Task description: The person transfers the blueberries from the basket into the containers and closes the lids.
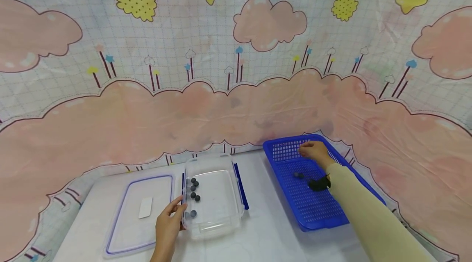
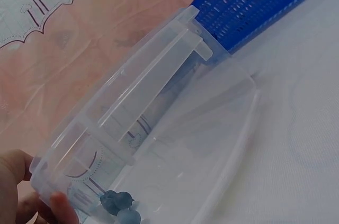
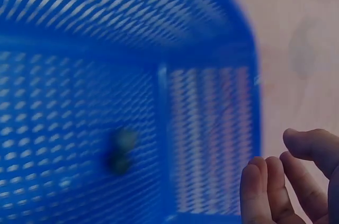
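Note:
A clear plastic box (image 1: 217, 223) with blue side latches stands mid-table. Several blueberries (image 1: 193, 195) lie along its left side, and a few blueberries (image 2: 123, 200) show at the near corner in the left wrist view. My left hand (image 1: 169, 223) holds the box's left wall, with fingertips (image 2: 63, 208) at the corner. Over the far part of a blue perforated basket (image 1: 295, 208), my right hand (image 1: 315, 151) hovers with loosely bent fingers. Nothing shows between those fingers (image 3: 254, 181) in the right wrist view. Two blueberries (image 3: 124, 139) lie on the basket's floor, blurred there.
Left of the box a clear lid (image 1: 129, 229) with a blue-purple seal lies flat, a white rectangular piece (image 1: 145, 207) on it. The white table (image 1: 269, 229) meets a patterned cloth (image 1: 206, 118) behind. A dark band (image 1: 318, 183) is on the right wrist.

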A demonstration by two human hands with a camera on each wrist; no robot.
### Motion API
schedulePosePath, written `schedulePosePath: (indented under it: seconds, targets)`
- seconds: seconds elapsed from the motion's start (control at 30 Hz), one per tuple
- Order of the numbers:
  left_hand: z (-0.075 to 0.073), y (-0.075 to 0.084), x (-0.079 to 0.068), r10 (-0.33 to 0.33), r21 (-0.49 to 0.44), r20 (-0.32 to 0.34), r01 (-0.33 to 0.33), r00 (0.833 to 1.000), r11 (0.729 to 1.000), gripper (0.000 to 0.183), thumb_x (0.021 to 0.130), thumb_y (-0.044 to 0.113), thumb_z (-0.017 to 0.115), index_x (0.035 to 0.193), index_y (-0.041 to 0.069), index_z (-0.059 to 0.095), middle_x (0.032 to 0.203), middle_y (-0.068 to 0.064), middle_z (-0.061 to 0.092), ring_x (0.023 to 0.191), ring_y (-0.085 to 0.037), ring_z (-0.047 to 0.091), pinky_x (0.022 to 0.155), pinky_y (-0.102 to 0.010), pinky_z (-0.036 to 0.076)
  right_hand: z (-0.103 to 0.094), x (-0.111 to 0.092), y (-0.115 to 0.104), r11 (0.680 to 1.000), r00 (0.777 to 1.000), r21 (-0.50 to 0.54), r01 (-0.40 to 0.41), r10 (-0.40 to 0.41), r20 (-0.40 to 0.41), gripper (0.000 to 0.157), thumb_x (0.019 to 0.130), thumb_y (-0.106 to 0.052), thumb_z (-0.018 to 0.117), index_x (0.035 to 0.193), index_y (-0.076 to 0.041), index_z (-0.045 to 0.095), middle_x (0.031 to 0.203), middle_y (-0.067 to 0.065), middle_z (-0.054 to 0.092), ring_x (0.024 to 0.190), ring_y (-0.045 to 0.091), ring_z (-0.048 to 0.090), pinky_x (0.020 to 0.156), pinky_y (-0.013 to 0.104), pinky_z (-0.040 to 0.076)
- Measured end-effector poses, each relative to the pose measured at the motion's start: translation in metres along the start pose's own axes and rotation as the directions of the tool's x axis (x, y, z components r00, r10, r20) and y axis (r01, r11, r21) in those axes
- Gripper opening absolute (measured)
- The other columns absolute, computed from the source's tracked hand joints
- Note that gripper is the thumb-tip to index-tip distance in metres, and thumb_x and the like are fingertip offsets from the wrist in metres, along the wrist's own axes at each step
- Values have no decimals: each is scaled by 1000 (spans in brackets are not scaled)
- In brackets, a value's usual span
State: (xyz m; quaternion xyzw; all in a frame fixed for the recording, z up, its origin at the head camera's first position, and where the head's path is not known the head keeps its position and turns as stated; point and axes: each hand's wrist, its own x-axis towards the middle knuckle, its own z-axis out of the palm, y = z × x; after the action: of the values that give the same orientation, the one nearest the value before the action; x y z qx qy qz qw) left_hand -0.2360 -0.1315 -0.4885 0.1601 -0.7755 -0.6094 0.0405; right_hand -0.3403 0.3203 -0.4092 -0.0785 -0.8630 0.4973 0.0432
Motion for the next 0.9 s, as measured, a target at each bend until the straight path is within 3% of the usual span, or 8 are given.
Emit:
schedulePosePath:
  seconds: [0.23, 0.43, 0.7, 0.9]
  targets:
    - [-1, 0, 1, -2, 12, 8, 2, 1000, 1000, 46, 95, 24, 61, 137, 6, 58, 110, -12, 56, 53, -8, 47, 49, -23, 51, 6, -10, 45, 997, 998, -54, -59, 59, -2, 33, 93, -8, 61, 114, 17, 61, 112, 31, 65, 95, 37, 68, 85, 42, 58]
    - [0, -2, 3, -14, 11, 5, 14, 1000, 1000, 45, 96, 25, 61, 137, 6, 57, 107, -10, 55, 53, -8, 47, 48, -23, 51, 18, -10, 68, 986, 995, -133, -104, 103, -19, 27, 88, -8, 65, 105, 14, 67, 104, 27, 68, 83, 27, 70, 77, 39, 59]
    - [1, -2, 2, -15, -1, -3, 15, 1000, 1000, 45, 95, 23, 61, 136, 5, 58, 107, -10, 56, 50, -9, 48, 47, -23, 50, 27, -10, 73, 977, 989, -156, -146, 142, -35, 23, 82, -1, 70, 100, 14, 67, 95, 23, 68, 71, 17, 66, 69, 34, 60]
    - [1, -2, 2, 4, -6, -20, -4, 1000, 1000, 45, 94, 23, 63, 134, 5, 59, 103, -7, 58, 48, -8, 48, 46, -23, 50, 29, -8, 72, 973, 988, -171, -153, 149, -34, 22, 80, -1, 72, 97, 13, 69, 91, 21, 68, 70, 20, 66, 68, 35, 60]
